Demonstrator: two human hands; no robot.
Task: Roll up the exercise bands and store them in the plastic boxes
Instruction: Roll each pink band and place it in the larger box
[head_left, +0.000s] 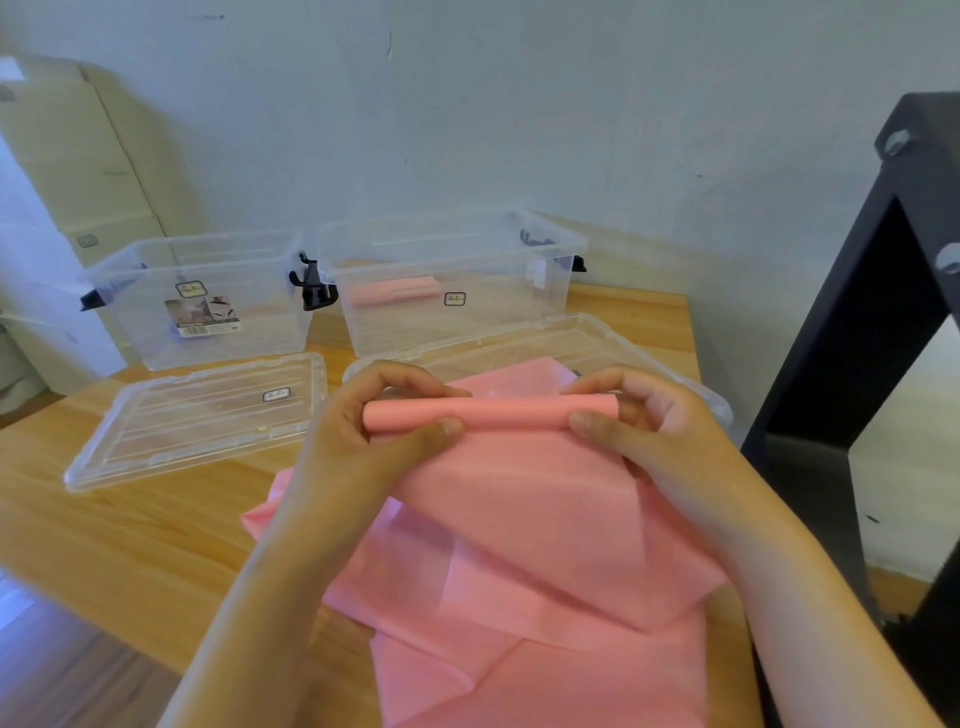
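Note:
A pink exercise band (519, 519) lies spread over the wooden table, its far end wound into a thin roll (498, 410). My left hand (374, 421) pinches the roll's left end between thumb and curled fingers. My right hand (639, 415) pinches the right end the same way. Two clear plastic boxes stand open at the back. The left box (171, 260) holds only a product label. Inside the right box (545, 244) lies a rolled pink band (395, 291).
Two clear lids lie flat on the table: one (156, 436) at the left, another (597, 338) partly under the band. A black metal frame (883, 312) stands close on the right. Cardboard boxes (78, 156) sit at the back left. The table edge (104, 613) runs at lower left.

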